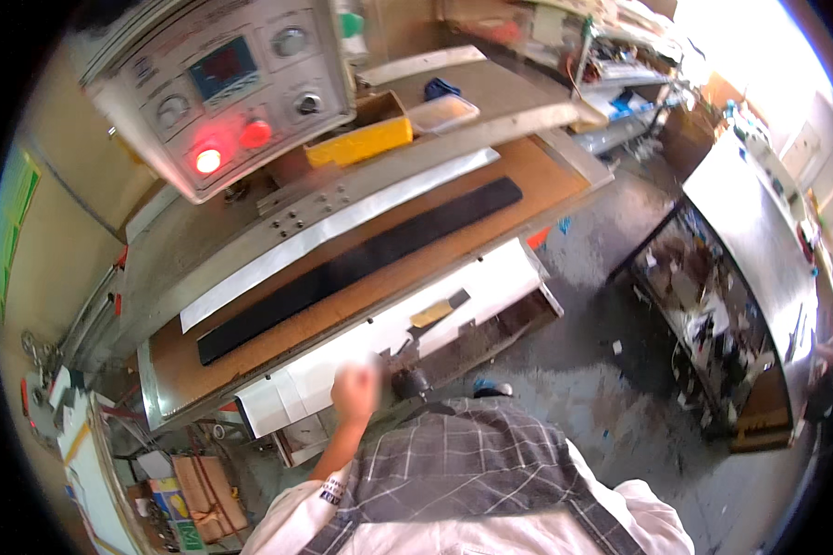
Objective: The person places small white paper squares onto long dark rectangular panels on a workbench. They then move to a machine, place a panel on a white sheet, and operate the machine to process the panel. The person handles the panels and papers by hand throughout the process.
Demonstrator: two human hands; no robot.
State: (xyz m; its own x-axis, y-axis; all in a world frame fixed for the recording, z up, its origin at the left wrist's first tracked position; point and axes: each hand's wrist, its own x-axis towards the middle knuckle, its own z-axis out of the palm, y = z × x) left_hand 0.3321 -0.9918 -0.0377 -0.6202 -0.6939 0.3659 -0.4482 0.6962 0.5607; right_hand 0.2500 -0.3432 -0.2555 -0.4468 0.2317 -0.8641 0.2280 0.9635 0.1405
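My left hand [354, 396] is raised in front of the machine bed's near edge, close to a white sheet [296, 388] that runs along the front. Its fingers are smeared, so I cannot make out whether they hold anything. My right hand is out of sight; only the right sleeve shows at the lower right. On the brown board [537, 176] of the bed lies a long black padded strip [361, 268], slanting up to the right. Behind it runs a narrow silvery-white strip [342, 227].
A control box [222, 83] with knobs and a lit red lamp overhangs the bed's left. A yellow bin [361, 143] and a clear plastic tub [442, 114] stand behind. An open drawer [481, 338] juts out near my waist. A metal-topped table [750, 222] stands right.
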